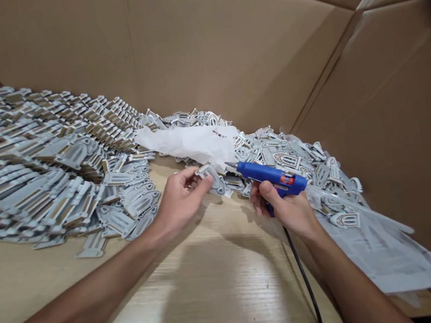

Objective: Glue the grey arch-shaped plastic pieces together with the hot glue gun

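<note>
Pinched between the thumb and fingers of my left hand is a small grey-and-white arched piece, flat and cut out in the middle. My right hand grips a blue hot glue gun by its handle. The metal nozzle points left, a short way from the arched piece and apart from it. A black cord hangs from the gun's handle toward the table's front edge. Whether glue is on the piece is too small to tell.
Stacked rows of similar pieces cover the table's left side. A loose heap of them lies at the right, near crumpled white paper. Clear plastic sheets lie at the right edge. Cardboard walls enclose the wooden table.
</note>
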Demonstrator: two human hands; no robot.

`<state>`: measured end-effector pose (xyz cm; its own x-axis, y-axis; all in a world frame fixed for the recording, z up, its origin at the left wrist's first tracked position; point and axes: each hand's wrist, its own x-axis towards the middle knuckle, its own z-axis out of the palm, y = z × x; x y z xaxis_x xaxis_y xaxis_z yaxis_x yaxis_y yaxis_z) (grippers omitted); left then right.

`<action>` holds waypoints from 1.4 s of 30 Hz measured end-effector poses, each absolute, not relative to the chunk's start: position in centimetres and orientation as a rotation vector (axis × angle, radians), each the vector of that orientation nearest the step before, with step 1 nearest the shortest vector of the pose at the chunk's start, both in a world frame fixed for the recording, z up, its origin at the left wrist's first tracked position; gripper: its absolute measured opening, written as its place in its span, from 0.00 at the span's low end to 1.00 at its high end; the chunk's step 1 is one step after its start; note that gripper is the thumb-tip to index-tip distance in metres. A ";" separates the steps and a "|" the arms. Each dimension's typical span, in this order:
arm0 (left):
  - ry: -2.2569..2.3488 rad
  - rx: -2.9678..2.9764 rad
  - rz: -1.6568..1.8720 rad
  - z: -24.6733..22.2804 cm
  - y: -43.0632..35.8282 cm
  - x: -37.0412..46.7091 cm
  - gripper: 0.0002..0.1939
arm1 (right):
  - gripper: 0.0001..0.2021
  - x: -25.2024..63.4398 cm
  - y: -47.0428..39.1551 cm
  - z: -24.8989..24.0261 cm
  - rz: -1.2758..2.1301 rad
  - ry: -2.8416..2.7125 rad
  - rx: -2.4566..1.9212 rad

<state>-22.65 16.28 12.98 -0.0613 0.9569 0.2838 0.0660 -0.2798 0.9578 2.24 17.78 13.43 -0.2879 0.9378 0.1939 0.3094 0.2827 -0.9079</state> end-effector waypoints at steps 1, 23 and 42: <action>1.141 1.418 1.447 12.9 16.4 -22.6 0.10 | 0.34 2.2 17.7 13.4 1.032 -1.779 -1.144; 0.967 1.344 1.218 12.4 15.6 -21.8 0.06 | 0.42 1.1 16.9 14.1 1.006 -1.963 -1.344; 1.048 1.441 1.236 12.3 15.5 -21.9 0.03 | 0.35 0.4 16.3 14.6 0.835 -2.008 -1.312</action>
